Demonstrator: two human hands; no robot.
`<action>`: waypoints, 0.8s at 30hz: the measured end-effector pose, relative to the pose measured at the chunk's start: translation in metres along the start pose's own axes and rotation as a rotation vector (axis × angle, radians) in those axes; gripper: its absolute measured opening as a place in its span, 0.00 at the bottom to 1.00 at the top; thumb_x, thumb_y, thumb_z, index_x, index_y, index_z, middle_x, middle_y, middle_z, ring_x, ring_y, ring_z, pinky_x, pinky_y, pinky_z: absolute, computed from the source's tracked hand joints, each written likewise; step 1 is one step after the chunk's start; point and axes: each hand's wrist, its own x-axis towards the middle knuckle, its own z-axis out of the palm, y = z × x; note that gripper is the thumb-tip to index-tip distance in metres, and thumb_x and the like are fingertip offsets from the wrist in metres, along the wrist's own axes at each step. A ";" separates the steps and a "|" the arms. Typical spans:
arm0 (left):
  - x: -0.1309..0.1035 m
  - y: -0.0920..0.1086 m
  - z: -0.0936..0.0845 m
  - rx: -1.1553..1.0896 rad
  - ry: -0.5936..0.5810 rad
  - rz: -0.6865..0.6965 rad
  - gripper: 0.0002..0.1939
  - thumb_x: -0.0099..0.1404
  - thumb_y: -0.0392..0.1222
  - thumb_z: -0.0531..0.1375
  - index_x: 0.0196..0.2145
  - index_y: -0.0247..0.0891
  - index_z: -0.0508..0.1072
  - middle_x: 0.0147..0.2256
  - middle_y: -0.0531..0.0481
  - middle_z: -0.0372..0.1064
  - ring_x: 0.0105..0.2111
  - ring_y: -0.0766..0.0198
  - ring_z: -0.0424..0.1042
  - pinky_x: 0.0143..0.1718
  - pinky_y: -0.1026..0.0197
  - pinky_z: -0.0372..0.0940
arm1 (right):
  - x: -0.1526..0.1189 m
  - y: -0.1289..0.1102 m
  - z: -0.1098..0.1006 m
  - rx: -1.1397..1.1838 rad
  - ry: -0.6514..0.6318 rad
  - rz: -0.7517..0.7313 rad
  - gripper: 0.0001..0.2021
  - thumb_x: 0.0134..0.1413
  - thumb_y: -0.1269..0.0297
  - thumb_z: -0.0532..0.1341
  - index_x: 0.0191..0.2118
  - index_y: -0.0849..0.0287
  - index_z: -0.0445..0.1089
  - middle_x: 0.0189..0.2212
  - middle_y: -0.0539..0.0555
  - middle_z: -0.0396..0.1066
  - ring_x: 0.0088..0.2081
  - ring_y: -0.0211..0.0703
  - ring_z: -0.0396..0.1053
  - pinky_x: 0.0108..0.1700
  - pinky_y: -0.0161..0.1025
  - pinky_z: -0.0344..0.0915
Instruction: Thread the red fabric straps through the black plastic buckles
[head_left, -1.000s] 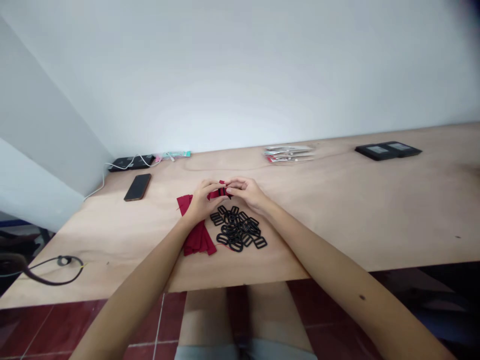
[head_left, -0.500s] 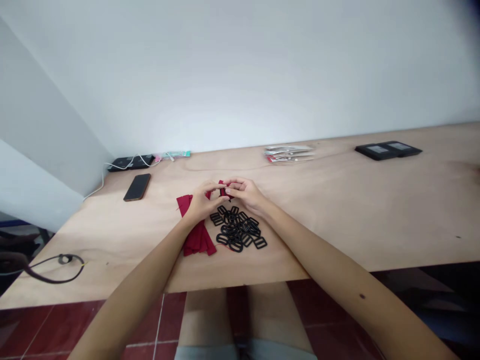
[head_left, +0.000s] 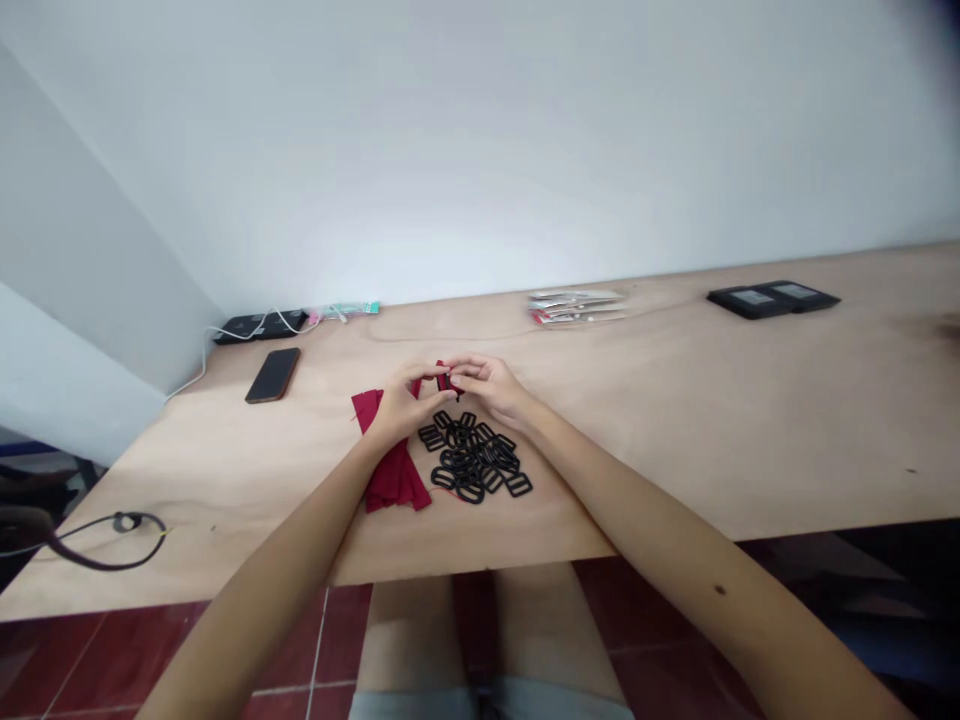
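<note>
Between my hands, above the table, is a short red strap (head_left: 442, 381) with a black buckle on it. My left hand (head_left: 405, 402) pinches its left side with thumb and fingertips. From the right, my right hand (head_left: 491, 388) grips the same piece, its fingers covering part of the buckle. A pile of black buckles (head_left: 476, 455), some rectangular and some rounded, lies just below my hands. Red straps (head_left: 396, 480) are heaped on the left, partly hidden beneath my left hand and forearm.
On the wooden table (head_left: 675, 420) a phone (head_left: 273, 376) lies at the left, near a black box (head_left: 259, 326) with a white cable. Plastic packets (head_left: 576, 306) sit by the wall, a black double case (head_left: 774, 299) at the back right. A dark cable loop (head_left: 112, 545) is front left.
The strap and buckle have shifted or tilted very slightly between my fingers. Both hands keep nearly the same place and grip.
</note>
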 end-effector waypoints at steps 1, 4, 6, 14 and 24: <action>0.000 0.000 0.000 -0.017 -0.013 -0.006 0.16 0.63 0.47 0.75 0.47 0.40 0.84 0.45 0.42 0.82 0.45 0.53 0.80 0.52 0.49 0.74 | 0.000 0.000 0.001 0.004 -0.004 0.004 0.20 0.47 0.59 0.80 0.47 0.55 0.82 0.39 0.53 0.82 0.39 0.42 0.77 0.45 0.39 0.70; 0.001 0.001 0.000 -0.047 -0.034 -0.021 0.17 0.62 0.48 0.75 0.47 0.40 0.84 0.44 0.43 0.82 0.45 0.54 0.81 0.51 0.50 0.75 | 0.000 0.001 0.002 0.014 0.003 0.013 0.20 0.46 0.59 0.80 0.46 0.55 0.83 0.40 0.53 0.83 0.41 0.43 0.77 0.46 0.40 0.71; 0.002 0.000 -0.001 -0.036 -0.006 -0.020 0.18 0.62 0.49 0.76 0.47 0.41 0.84 0.44 0.43 0.82 0.45 0.53 0.81 0.51 0.50 0.75 | 0.001 0.001 0.003 0.018 0.027 0.008 0.19 0.48 0.58 0.79 0.46 0.55 0.83 0.42 0.53 0.83 0.42 0.43 0.77 0.48 0.40 0.71; 0.002 -0.003 -0.002 -0.073 0.043 -0.007 0.20 0.60 0.49 0.77 0.48 0.40 0.84 0.46 0.42 0.82 0.48 0.52 0.81 0.54 0.49 0.74 | 0.002 -0.002 0.000 0.007 0.045 0.003 0.19 0.47 0.57 0.79 0.45 0.55 0.82 0.44 0.54 0.83 0.44 0.45 0.77 0.50 0.42 0.71; 0.002 0.000 0.002 -0.067 0.034 0.020 0.18 0.61 0.49 0.76 0.46 0.41 0.84 0.44 0.42 0.82 0.46 0.52 0.81 0.52 0.48 0.76 | 0.003 0.005 0.007 0.040 0.073 -0.007 0.20 0.47 0.53 0.80 0.43 0.56 0.80 0.38 0.52 0.80 0.37 0.41 0.75 0.41 0.38 0.71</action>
